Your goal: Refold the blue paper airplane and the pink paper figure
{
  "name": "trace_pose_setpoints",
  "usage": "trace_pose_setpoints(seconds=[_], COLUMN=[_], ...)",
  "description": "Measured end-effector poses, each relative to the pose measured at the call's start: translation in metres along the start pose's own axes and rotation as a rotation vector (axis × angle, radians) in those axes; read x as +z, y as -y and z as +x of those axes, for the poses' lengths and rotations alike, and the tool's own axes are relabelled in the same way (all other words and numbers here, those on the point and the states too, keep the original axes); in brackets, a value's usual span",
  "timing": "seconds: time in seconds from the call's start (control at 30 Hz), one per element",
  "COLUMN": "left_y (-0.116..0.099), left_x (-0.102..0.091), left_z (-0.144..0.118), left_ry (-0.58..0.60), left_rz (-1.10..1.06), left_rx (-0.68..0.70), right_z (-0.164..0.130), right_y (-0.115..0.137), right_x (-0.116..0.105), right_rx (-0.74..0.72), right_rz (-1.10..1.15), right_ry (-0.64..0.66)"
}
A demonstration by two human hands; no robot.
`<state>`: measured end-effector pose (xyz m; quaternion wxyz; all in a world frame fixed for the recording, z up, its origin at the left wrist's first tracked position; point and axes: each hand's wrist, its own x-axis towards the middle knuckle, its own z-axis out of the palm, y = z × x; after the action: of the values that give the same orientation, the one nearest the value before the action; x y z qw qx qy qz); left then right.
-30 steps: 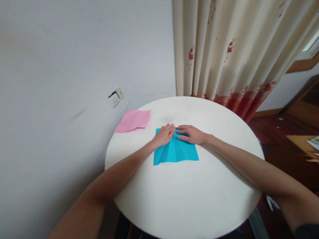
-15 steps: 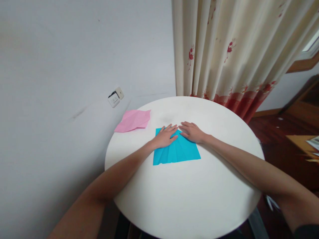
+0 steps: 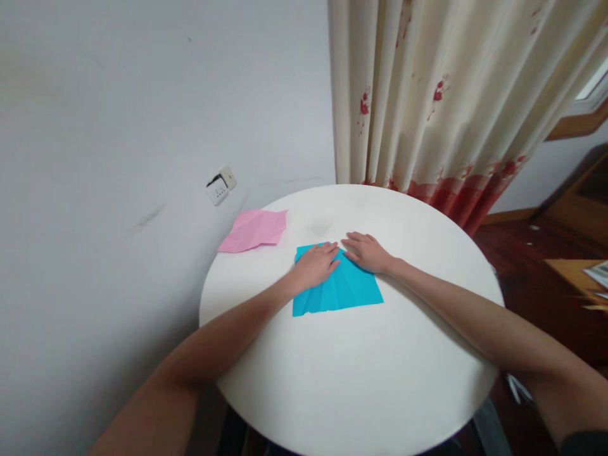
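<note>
A blue sheet of paper [image 3: 349, 288] with fold creases lies on the white round table [image 3: 361, 373]. My left hand [image 3: 316, 265] rests palm down on its upper left part, fingers stretched toward the far edge. On the upper right part lies my right hand [image 3: 368, 252], also flat, its fingers extended and pointing left. The fingertips of both hands are close together near the sheet's far edge. Part of that edge is hidden under the hands.
A creased pink sheet of paper [image 3: 256, 229] lies at the table's far left. Beyond it, a socket [image 3: 217, 190] sits on the white wall [image 3: 142, 114]. A patterned curtain [image 3: 418, 95] hangs behind the table, and a wooden surface [image 3: 570, 272] stands at the right.
My left hand has shifted slightly toward me on the blue paper, its fingers now closer together. The paper has moved very slightly. My right hand stays nearly in place.
</note>
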<state>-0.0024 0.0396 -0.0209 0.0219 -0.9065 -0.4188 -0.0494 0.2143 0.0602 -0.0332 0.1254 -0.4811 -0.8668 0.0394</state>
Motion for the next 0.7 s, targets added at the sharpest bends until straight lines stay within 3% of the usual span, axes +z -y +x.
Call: trace_pose_setpoints(seconds=[0.2,0.4,0.53,0.7], left_y=[-0.007,-0.011,-0.011,-0.005], left_x=[0.003,0.0,0.004,0.008], left_z=[-0.008,-0.004,0.0,0.004], left_ry=[0.053,0.084,0.06,0.052], left_rz=[-0.008,-0.058,-0.094,-0.131], left_rx=[-0.047,-0.086,-0.104,-0.127], right_z=[0.001,0.001,0.0,0.001], right_y=[-0.001,0.006,0.021,0.027], right_x=[-0.001,-0.004,-0.004,0.005], right_rx=[0.012,0.043,-0.025,-0.088], right_rz=[-0.021,-0.103,-0.092,0.014], right_ry=[0.01,-0.07,-0.115,-0.059])
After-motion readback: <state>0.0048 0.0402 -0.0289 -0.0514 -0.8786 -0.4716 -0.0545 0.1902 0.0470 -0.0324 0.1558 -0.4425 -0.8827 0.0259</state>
